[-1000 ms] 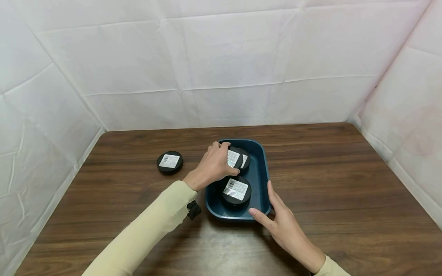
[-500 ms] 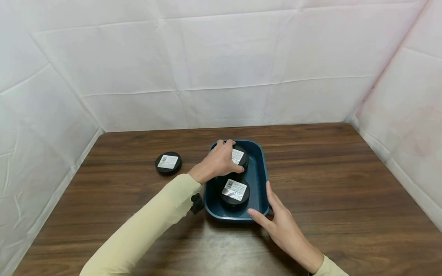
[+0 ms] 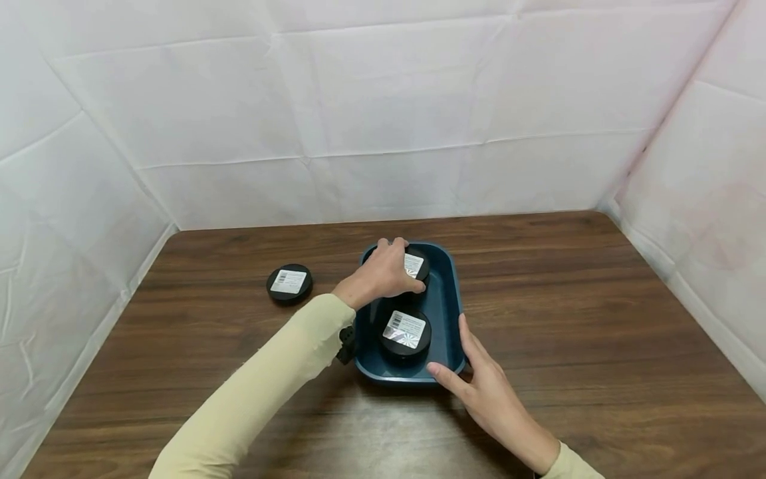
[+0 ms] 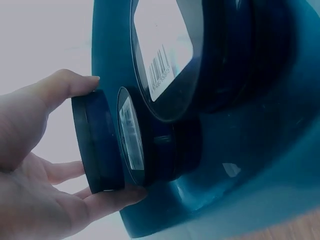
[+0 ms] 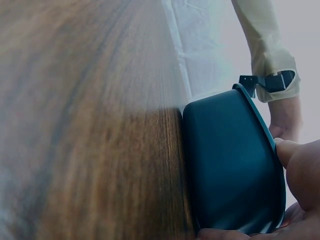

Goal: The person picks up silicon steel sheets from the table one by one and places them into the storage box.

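My left hand (image 3: 385,271) grips a flat round black container (image 4: 100,142) by its edge, thumb on one side and fingers on the other. In the left wrist view, the held container hangs just above another labelled black container (image 4: 157,145) at the far end of the blue tray (image 3: 444,293). Nearer in the tray sits a black container with a white barcode label (image 3: 405,332), seemingly stacked on another. My right hand (image 3: 499,402) holds the tray's near right corner, its thumb over the rim and fingers along the outer wall (image 5: 230,160).
One more labelled black container (image 3: 290,284) lies on the wooden table (image 3: 568,319), left of the tray. White sheeting (image 3: 383,133) rises behind the table and on both sides. A dark strap device (image 3: 346,344) is on the left wrist.
My left hand has moved slightly right and away with its container, which now covers the far container it partly overlapped before. The right hand stays on the tray.
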A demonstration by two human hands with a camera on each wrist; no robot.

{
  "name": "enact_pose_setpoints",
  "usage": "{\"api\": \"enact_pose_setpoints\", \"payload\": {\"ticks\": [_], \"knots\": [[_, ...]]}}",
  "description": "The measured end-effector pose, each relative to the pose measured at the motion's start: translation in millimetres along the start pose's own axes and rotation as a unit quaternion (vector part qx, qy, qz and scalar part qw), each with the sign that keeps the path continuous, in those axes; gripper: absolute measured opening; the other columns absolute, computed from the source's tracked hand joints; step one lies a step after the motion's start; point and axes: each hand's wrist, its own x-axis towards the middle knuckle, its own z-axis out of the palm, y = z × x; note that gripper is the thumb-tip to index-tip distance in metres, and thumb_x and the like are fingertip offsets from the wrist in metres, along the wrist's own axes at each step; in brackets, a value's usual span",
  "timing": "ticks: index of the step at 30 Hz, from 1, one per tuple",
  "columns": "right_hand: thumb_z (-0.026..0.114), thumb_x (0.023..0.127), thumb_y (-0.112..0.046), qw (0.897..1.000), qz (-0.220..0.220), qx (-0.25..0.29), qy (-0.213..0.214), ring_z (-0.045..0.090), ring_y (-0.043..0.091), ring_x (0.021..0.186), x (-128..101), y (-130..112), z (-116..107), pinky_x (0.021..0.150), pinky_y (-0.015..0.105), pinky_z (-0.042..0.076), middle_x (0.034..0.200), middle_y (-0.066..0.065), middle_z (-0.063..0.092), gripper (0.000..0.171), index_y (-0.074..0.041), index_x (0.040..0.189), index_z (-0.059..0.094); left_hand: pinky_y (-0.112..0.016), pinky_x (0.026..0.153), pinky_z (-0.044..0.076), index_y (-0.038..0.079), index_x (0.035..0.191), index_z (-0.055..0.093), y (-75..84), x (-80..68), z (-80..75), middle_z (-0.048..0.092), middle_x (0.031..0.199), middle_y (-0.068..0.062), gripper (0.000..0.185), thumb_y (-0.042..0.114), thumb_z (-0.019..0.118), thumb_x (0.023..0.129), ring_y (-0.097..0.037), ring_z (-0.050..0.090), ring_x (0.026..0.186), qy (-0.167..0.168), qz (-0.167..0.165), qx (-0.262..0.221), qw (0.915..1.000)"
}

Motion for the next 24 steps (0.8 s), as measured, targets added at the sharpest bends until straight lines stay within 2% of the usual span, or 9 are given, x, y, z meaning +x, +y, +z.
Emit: {"api": "enact_pose_setpoints", "payload": {"ticks": [6,10,15,24], "knots": [[0.061,0.095,-0.054,1.0,0.003,-0.004,-0.001,0.029,0.039,0.15,0.1,-1.2,0.5,0.118,0.056,0.034,0.168,0.019,0.012,0.097,-0.018,0.163,0.002,-0.044,0.096,0.055,0.006,0.154,0.032,2.0,2.3,-0.4,0.04,0.147,-0.026,0.084,0.035,0.075,0.089,-0.032,0.058,0.111,0.003,-0.003,0.007,1.0],[0.061,0.095,-0.055,1.0,0.006,-0.002,-0.004,0.031,0.039,0.149,-0.5,-1.6,0.9,0.117,0.055,0.035,0.168,0.018,0.012,0.097,-0.018,0.163,0.002,-0.046,0.1,0.053,0.005,0.155,0.031,2.9,2.8,-0.7,0.04,0.149,-0.026,0.085,0.036,0.076,0.089,-0.033,0.057,0.118,-0.002,-0.006,0.013,0.9999],[0.061,0.095,-0.054,1.0,0.002,0.004,-0.002,0.034,0.039,0.148,-0.8,-2.3,2.0,0.115,0.055,0.038,0.168,0.018,0.012,0.096,-0.019,0.163,0.002,-0.05,0.107,0.05,0.002,0.155,0.028,5.5,3.5,-1.8,0.032,0.157,-0.028,0.088,0.036,0.075,0.09,-0.038,0.052,0.131,-0.013,-0.013,0.018,0.9997],[0.061,0.095,-0.053,1.0,-0.003,0.009,-0.001,0.035,0.039,0.147,-2.1,-2.7,2.7,0.115,0.055,0.039,0.168,0.019,0.012,0.096,-0.018,0.163,0.002,-0.05,0.107,0.049,0.001,0.156,0.026,7.1,5.1,0.5,0.029,0.158,-0.029,0.089,0.036,0.074,0.091,-0.039,0.052,0.132,-0.019,-0.035,0.015,0.9991]]}}
